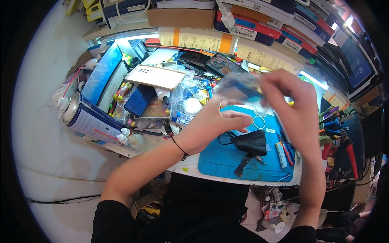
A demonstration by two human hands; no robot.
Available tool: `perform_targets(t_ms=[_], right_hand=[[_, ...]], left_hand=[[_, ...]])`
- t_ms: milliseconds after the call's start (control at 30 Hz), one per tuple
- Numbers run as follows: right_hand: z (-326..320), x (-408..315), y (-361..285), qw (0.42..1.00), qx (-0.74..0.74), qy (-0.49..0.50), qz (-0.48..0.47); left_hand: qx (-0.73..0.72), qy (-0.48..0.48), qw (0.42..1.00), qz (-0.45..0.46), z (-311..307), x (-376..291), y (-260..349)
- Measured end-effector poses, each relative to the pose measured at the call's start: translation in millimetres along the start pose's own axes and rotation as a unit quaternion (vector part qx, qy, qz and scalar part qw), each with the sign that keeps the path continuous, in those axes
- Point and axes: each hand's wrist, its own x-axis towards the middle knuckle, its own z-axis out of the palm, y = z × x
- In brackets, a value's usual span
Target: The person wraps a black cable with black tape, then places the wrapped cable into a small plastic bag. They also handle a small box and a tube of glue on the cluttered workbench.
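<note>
Raised over the blue work mat (209, 164), my right hand (288, 94) pinches a clear plastic bag (238, 86), blurred, with something dark and blue showing in it. Just below the bag is my left hand (226, 118), thumb and fingers apart with nothing seen between them; whether its fingertips touch the bag is unclear. A black pouch-like piece (250, 142) lies on the mat beneath, with a dark flex cable (242, 165) by it. Right of these are a lighter (281, 155) and red-handled tweezers (287, 153). A pale ring (259, 122) lies farther back.
A spray can (88, 115) and small bottles (123, 138) stand at left. A white phone case (155, 77), a blue box (139, 100) and bagged parts crowd the back. Boxes (182, 18) fill the shelf above. Tools (334, 124) and a red-handled soldering iron (351, 158) are at right.
</note>
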Motion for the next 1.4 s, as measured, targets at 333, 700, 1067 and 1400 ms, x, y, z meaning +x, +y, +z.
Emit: perform_targets(t_ms=[333,700,1067,1400], right_hand=[[-14,-60,39,0.906,0.296,-0.114,0.281],[-24,-66,62,0.890,0.342,-0.017,0.302],[-54,-73,75,0.923,0.086,0.231,0.295],[-27,-79,44,0.957,-0.026,-0.152,0.245]], left_hand=[[0.088,0.006,0.994,-0.062,0,-2,1],[0.046,0.035,0.998,-0.038,8,-2,4],[0.379,0.004,0.923,0.060,-3,-3,-7],[0.461,-0.030,0.870,0.172,4,-3,-12]])
